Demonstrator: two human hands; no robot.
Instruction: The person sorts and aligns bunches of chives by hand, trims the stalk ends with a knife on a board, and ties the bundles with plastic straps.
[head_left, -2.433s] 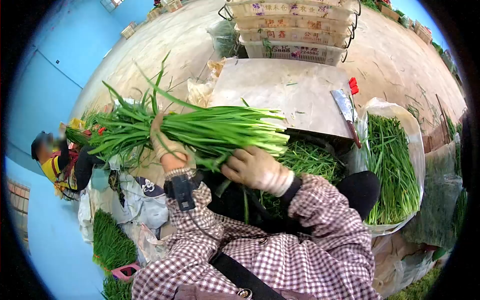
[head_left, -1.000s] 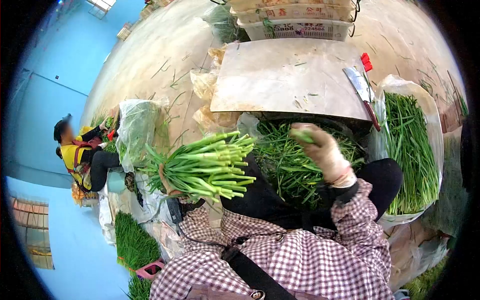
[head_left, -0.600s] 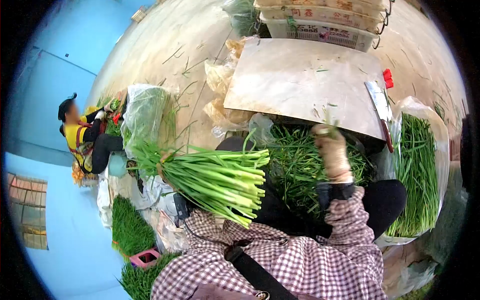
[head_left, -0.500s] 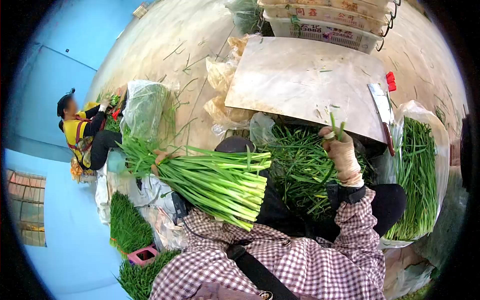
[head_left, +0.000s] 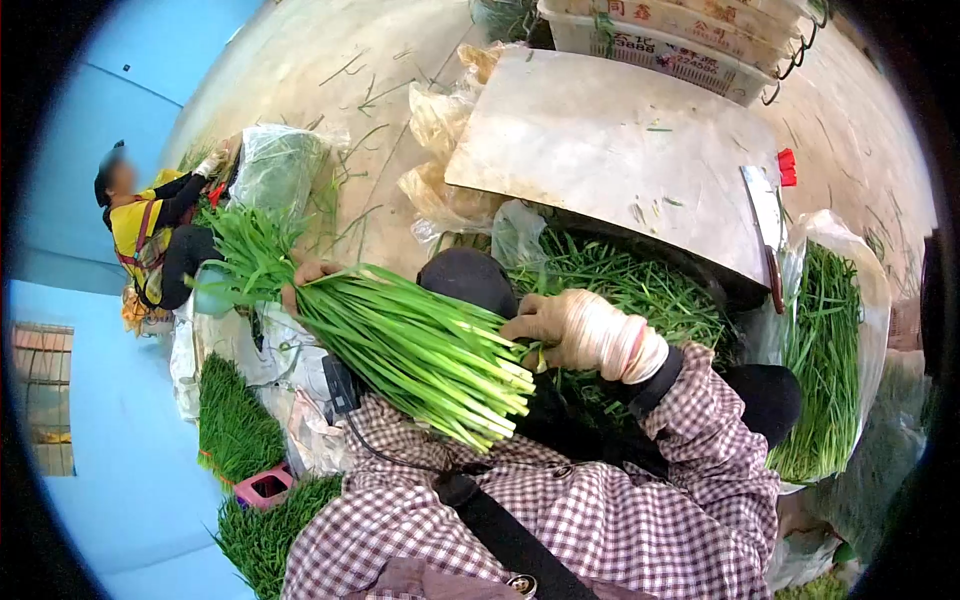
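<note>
Sitting near ten o'clock, a co-worker reaches gloved hands toward greens. At eight o'clock lie dark green bunches beside a pink basket. Just left of centre, the left hand is clamped around the leafy part of a stalk bundle, its pale ends pointing toward four o'clock. The gloved right hand has bent fingers at those ends; whether they pinch anything, I cannot tell. At one o'clock is the tabletop, a cleaver on its right edge; at three, a plastic bag holds long greens.
</note>
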